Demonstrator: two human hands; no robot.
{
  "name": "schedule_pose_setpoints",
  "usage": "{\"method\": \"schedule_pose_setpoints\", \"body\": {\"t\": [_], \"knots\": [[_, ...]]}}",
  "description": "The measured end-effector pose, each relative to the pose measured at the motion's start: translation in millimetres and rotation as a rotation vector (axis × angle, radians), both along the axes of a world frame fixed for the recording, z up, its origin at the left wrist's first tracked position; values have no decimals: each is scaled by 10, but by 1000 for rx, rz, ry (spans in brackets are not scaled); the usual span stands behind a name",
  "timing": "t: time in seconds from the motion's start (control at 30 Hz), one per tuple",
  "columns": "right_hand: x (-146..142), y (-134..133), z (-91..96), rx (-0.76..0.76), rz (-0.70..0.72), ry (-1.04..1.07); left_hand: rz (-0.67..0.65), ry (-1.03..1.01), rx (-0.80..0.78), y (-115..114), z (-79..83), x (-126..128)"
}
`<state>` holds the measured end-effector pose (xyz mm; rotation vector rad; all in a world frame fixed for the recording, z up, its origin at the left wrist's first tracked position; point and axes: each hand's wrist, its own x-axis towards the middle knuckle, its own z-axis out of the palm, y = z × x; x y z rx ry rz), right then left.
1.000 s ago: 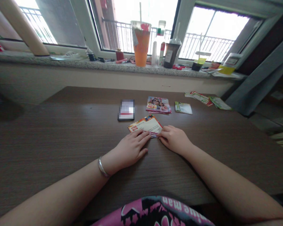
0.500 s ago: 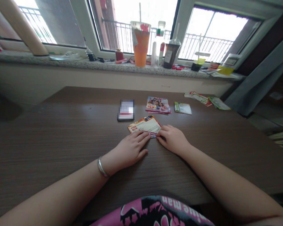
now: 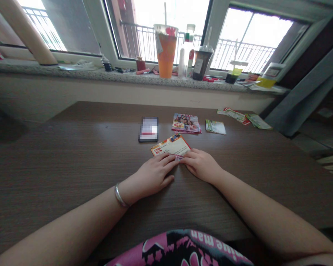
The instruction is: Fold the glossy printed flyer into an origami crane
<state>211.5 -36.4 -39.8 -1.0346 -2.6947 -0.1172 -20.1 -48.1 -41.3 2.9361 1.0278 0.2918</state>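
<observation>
Where a brown wood-grain desk (image 3: 72, 159) stands against a pale wall below a window, one printed leaflet (image 3: 176, 146) lies askew on its top, cream-faced with an orange border; all places below are taken from it, as the seated person sees them.

At its near edge: one left hand (image 3: 154, 175), laid flat, fingers straight and close together, thumb apart, fingertips on the paper; one silver bangle (image 3: 121, 195) at the wrist.
At its near right corner: one right hand (image 3: 201, 165), fingers bunched and bent, tips at the paper; whether they pinch it, I cannot tell.
Just beyond, to the left: one dark-rimmed flat item (image 3: 148, 129), face blurred.
Just beyond, slightly right: one pile of pink leaflets (image 3: 186, 123).
Farther right: one green-and-white card (image 3: 215, 126), then loose papers (image 3: 238, 116).
Well beyond: one speckled sill (image 3: 72, 75), bearing an orange drink cup (image 3: 166, 55), a dark drink cup (image 3: 201, 65) and a clear bottle.
Far right: one grey curtain (image 3: 302, 88).
</observation>
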Motion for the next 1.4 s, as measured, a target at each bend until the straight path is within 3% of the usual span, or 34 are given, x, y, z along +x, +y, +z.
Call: {"method": "schedule_pose_setpoints", "body": {"t": [0.43,1.4], "knots": [[-35,-42,89,20,-13,-185,27,24,17,-5,-17,13],[166,11,261,-106,-231,-239,21,14,16,-4,-43,2]]}}
